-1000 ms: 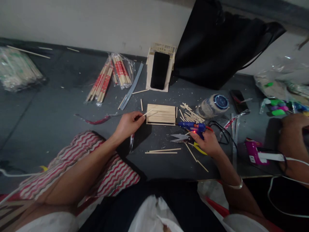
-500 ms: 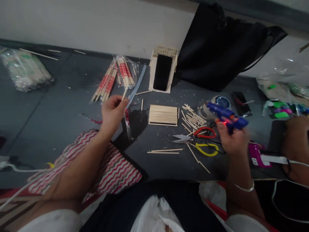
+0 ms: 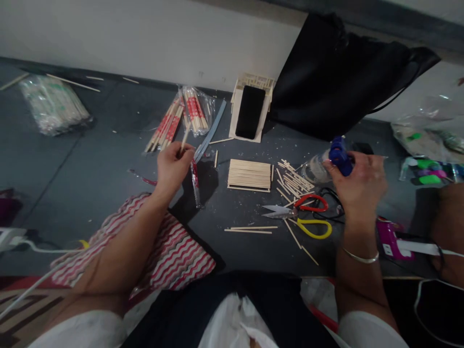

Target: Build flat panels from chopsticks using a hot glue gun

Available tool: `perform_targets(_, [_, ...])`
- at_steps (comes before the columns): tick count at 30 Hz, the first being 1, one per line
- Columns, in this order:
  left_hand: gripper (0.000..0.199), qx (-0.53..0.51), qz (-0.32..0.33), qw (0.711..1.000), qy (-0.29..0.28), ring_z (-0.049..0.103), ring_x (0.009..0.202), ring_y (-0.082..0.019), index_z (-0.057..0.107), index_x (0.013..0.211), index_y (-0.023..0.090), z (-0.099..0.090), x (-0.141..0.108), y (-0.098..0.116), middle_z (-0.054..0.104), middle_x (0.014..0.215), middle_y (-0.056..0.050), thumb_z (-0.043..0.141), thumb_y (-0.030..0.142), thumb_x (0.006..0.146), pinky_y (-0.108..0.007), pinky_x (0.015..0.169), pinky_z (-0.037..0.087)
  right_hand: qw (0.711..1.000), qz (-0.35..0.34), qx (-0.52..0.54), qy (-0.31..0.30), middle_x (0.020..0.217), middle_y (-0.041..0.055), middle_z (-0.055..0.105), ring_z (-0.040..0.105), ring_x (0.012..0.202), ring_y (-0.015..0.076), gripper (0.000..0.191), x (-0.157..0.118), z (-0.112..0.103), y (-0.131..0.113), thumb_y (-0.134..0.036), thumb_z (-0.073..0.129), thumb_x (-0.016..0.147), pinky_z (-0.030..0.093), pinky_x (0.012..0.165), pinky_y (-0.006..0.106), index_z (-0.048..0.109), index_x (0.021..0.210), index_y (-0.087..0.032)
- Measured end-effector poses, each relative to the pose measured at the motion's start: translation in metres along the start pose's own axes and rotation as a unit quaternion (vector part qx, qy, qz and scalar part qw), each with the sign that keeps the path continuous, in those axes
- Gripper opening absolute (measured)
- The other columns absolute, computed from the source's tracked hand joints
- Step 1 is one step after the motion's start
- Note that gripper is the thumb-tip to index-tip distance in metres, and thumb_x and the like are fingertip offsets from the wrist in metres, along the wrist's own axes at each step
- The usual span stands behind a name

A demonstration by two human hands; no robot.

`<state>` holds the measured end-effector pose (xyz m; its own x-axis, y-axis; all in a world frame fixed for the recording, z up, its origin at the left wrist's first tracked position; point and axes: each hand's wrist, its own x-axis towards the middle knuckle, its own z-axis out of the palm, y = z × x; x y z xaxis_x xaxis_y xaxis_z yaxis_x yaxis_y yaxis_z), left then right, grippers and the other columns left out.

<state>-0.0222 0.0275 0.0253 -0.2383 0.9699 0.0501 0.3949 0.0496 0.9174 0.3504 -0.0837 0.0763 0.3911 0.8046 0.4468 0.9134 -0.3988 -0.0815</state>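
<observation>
My left hand (image 3: 174, 166) is closed in a pinch on a thin wooden stick (image 3: 186, 135) that points up and away. Close beside it lie a grey-blue strip (image 3: 214, 126) and a crumpled red-and-clear wrapper (image 3: 195, 183). My right hand (image 3: 360, 186) is wrapped round a blue hot glue gun (image 3: 340, 155), which is held by a clear round container (image 3: 315, 169); its nozzle is hidden. Between my hands a flat panel of sticks laid side by side (image 3: 249, 174) rests on the dark table. Many short cut sticks (image 3: 293, 178) are heaped to its right.
Scissors with red and yellow handles (image 3: 297, 214) lie near the glue gun's cord. A black phone (image 3: 251, 112) leans on a stick-built model (image 3: 267, 83). Behind are packs of sticks (image 3: 195, 110) and a black bag (image 3: 333, 82). A striped cloth (image 3: 181, 258) lies under my left forearm.
My right hand has raised and turned the glue gun from pointing left to standing more upright at the clear container. My left hand keeps the stick. The whole view has shifted slightly.
</observation>
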Motion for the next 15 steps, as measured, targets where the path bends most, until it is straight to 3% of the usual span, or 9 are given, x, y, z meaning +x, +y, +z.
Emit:
perform_targets(4, [0.008,-0.019,-0.041,0.998,0.044,0.032,0.050,-0.010,0.062,0.065,0.018,-0.006,0.011,0.000,0.042,0.049,0.008,0.066,0.014,0.070,-0.026,0.051,0.024,0.999,0.038,-0.008,-0.010,0.106,0.0172,0.063,0.061,0.098,0.0350,0.053,0.002,-0.009,-0.005,-0.062,0.067,0.086,0.049,0.075,0.043,0.070,0.113,-0.016])
perform_targets(9, [0.014,-0.007,-0.067,0.998,0.016,0.031,0.047,-0.008,0.057,0.061,0.019,-0.003,0.013,-0.005,0.041,0.047,0.009,0.070,0.017,0.066,-0.025,0.048,0.022,0.998,0.063,-0.020,-0.023,0.105,0.0172,0.064,0.061,0.102,0.0373,0.052,0.007,-0.014,-0.006,-0.061,0.067,0.086,0.049,0.075,0.043,0.068,0.112,-0.016])
perform_targets(12, [0.013,-0.008,-0.064,0.998,0.017,0.031,0.047,-0.009,0.057,0.061,0.020,0.000,0.010,-0.006,0.041,0.048,0.009,0.069,0.018,0.064,-0.025,0.047,0.022,0.998,0.051,-0.013,-0.043,0.104,0.0163,0.066,0.062,0.100,0.0356,0.051,0.006,-0.010,-0.003,-0.062,0.063,0.088,0.049,0.076,0.044,0.066,0.113,-0.018])
perform_targets(15, [0.012,0.000,-0.049,0.999,0.017,0.032,0.049,-0.009,0.056,0.060,0.020,0.001,0.009,-0.006,0.041,0.049,0.008,0.067,0.016,0.063,-0.025,0.048,0.023,0.999,0.034,-0.010,-0.024,0.103,0.0154,0.068,0.063,0.096,0.0341,0.051,0.003,-0.007,0.001,-0.064,0.062,0.088,0.049,0.077,0.044,0.066,0.112,-0.019])
